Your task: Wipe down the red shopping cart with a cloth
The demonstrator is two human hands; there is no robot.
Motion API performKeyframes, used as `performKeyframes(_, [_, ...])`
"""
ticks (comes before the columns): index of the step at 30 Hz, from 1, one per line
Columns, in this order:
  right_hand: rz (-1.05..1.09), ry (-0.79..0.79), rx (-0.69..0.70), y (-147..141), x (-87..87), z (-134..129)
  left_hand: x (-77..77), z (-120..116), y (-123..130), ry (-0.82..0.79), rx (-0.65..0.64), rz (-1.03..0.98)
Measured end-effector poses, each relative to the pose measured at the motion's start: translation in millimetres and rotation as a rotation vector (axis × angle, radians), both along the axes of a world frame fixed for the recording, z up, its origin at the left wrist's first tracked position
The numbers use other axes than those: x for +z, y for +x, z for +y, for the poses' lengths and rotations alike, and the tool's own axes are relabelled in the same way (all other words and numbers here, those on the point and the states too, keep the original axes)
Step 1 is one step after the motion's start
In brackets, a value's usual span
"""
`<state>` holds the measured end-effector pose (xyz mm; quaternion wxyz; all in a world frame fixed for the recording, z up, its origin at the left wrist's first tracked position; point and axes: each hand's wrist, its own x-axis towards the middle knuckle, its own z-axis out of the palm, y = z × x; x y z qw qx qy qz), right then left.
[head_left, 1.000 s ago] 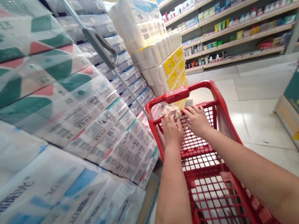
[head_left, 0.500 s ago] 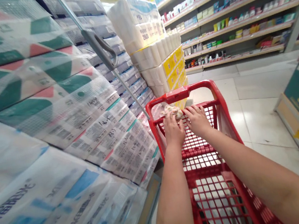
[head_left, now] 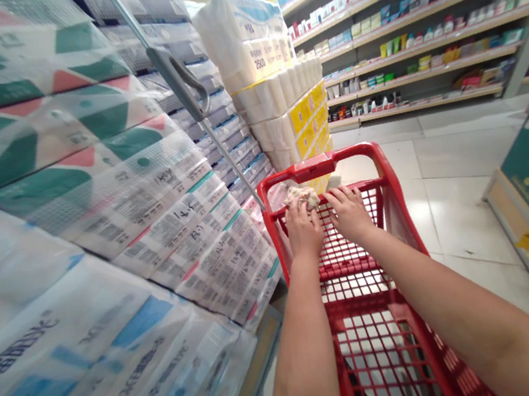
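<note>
A red plastic shopping basket (head_left: 394,203) with open mesh walls stands below me, its far rim crossed by both hands. Under the fingers of my left hand (head_left: 305,235) is a crumpled whitish wad (head_left: 303,197), cloth or paper, pressed at the far rim. It looks pale with brownish marks; its exact kind is unclear. My right hand (head_left: 353,215) lies beside it, fingers stretched over the same rim, thumb apart, with nothing visible in it. From the basket's far left corner a metal pull rod with a grey handle (head_left: 176,81) slants up to the left.
Wrapped tissue packs (head_left: 103,177) are piled high close on the left. Beyond the basket stands a stack of toilet paper packs (head_left: 271,88). Shelves (head_left: 402,53) of small goods line the back. A wooden display (head_left: 518,230) with boxes borders the tiled floor (head_left: 448,174) on the right.
My left hand has slid slightly left along the rim with the crumpled wad. My right hand has stayed in place on the rim. The view has shifted a little.
</note>
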<state>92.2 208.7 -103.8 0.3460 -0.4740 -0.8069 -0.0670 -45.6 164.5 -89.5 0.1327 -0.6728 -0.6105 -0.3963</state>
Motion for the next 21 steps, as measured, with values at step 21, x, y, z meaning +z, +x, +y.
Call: performKeyframes(21, [-0.002, 0.016, 0.005, 0.8, -2.8, 3.7, 0.1, -0.2, 5.6, 0.032, 0.105, -0.032])
